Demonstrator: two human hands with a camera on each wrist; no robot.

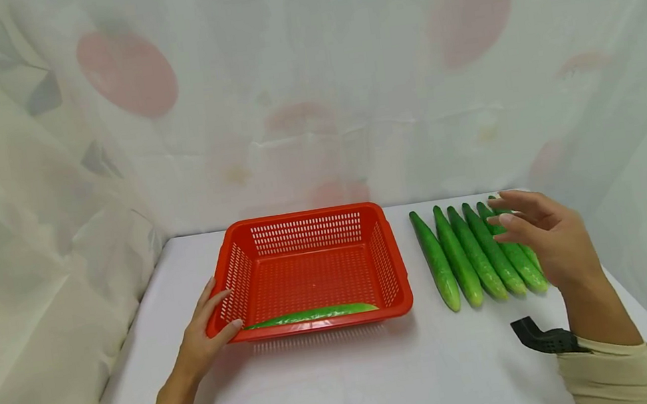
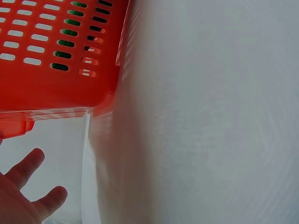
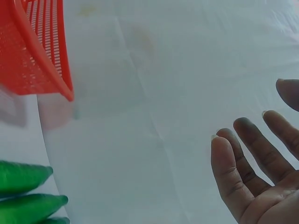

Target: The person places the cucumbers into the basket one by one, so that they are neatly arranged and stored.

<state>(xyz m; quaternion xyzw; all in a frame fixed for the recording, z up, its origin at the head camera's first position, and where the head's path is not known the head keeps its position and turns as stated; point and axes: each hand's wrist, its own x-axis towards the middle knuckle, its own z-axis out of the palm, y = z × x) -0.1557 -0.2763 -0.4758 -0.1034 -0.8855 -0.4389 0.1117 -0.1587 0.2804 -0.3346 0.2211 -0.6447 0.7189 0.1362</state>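
A red plastic basket (image 1: 392,267) with slotted walls stands on the table, one cucumber (image 1: 319,313) lying inside along its near wall. My left hand (image 1: 198,342) touches the basket's left rim near the front corner, its fingers spread and fairly straight. In the left wrist view two fingers (image 2: 50,201) of that hand stick out, apart from the basket. To the right, several cucumbers (image 1: 464,259) lie side by side. My right hand (image 1: 559,244) is raised over the rightmost ones and partly hides them. Its fingers are loosely bent, with nothing between them.
The white table (image 1: 334,389) ends at a hanging pale sheet (image 1: 314,129) printed with faded red fruit shapes. More sheeting (image 1: 28,265) hangs close along the left side. Black wrist-worn devices (image 1: 549,338) sit at both sleeves.
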